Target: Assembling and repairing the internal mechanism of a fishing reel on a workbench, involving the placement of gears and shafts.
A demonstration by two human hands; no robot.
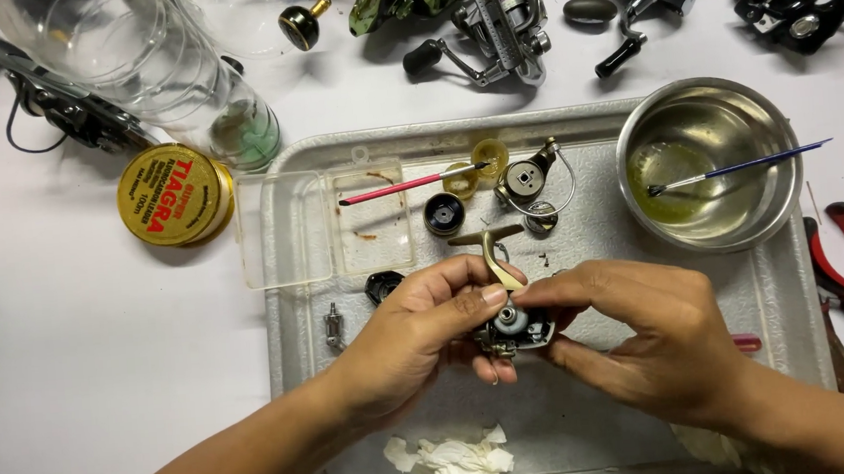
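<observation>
Head view: reel body [518, 328] stripped, held over tray [598, 434] middle, near table's front edge. Left hand [415, 333] grip pinching body; right hand [651, 334] grip pinching its top. Rotor [530, 180], spool [443, 212] lying loose at tray's far edge. Reassembly seemingly mostly left.

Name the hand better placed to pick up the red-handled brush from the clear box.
Left, probably. The left hand sits nearer the red-handled brush on the clear box; the right hand pinches the reel body farther off.
</observation>
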